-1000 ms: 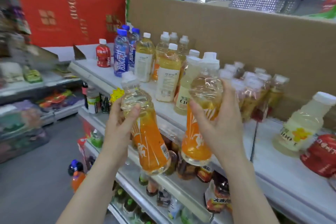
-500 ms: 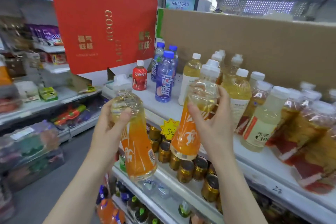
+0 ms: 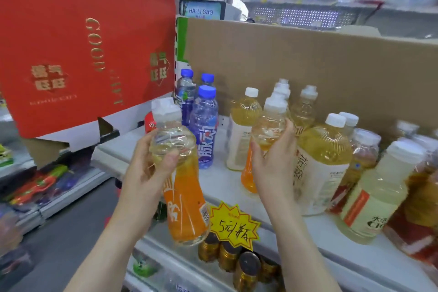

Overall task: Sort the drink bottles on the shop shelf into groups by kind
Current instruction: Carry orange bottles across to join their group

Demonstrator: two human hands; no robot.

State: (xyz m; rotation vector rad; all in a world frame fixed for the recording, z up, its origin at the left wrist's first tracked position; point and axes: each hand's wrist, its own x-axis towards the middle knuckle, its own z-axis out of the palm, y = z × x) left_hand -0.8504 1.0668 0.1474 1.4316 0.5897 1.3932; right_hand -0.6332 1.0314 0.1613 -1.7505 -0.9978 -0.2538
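- Left hand [image 3: 151, 170]: fingers and thumb clamped round the clear shoulder of a clear plastic bottle with an orange label and white cap [image 3: 187, 204]. It is tilted, cap up-left and base down-right, in the air in front of the shelf edge.
- Right hand [image 3: 275, 166]: fingers wrapped round the waist of a second orange-label clear bottle [image 3: 267, 125]. It is roughly upright over the white top shelf [image 3: 220, 180], with its base low near the surface. Can't tell if it touches.
- Yellow star-shaped price tag [image 3: 234, 226] hangs on the shelf's front edge, just right of the left-hand bottle's base.
- Gold-topped cans [image 3: 246, 265] sit on the tier below, under the tag.
- On the top shelf, left of the right-hand bottle: blue-capped clear bottles with blue labels [image 3: 203, 130]. A small red bottle [image 3: 150, 123] is partly hidden behind the left-hand bottle.
- Right of it: yellow tea bottles with white labels and white caps [image 3: 322, 168], then a pale cloudy bottle with a white cap [image 3: 379, 192].
- Brown cardboard panel [image 3: 308, 66] backs the shelf.
- Red gift box with gold lettering [image 3: 83, 42] stands far left.
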